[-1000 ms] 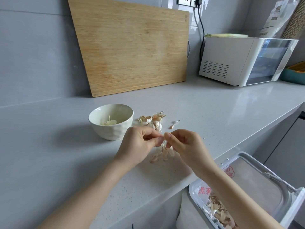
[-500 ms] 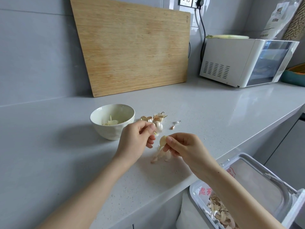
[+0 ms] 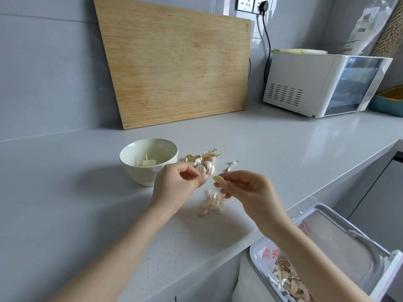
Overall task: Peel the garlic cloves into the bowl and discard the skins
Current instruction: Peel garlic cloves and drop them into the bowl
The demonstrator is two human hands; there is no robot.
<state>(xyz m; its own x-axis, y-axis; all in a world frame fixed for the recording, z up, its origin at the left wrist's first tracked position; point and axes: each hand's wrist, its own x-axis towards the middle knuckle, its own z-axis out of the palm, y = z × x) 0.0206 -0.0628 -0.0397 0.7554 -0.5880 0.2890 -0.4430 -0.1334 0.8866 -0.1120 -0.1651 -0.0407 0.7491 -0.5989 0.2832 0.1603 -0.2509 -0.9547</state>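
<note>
My right hand pinches a pale peeled garlic clove between thumb and fingers, just above the counter. My left hand sits a little to its left, thumb and forefinger pinched together; whether a bit of skin is between them I cannot tell. A white bowl with peeled cloves stands behind the left hand. Unpeeled garlic cloves lie right of the bowl. A small heap of loose skins lies on the counter under the hands.
An open bin lined with a bag and holding skins stands below the counter edge at lower right. A wooden cutting board leans on the wall. A white appliance sits at the back right.
The hands were joined on the clove; they have since drawn apart. The right hand now holds the bare clove, and skin pieces lie below.
</note>
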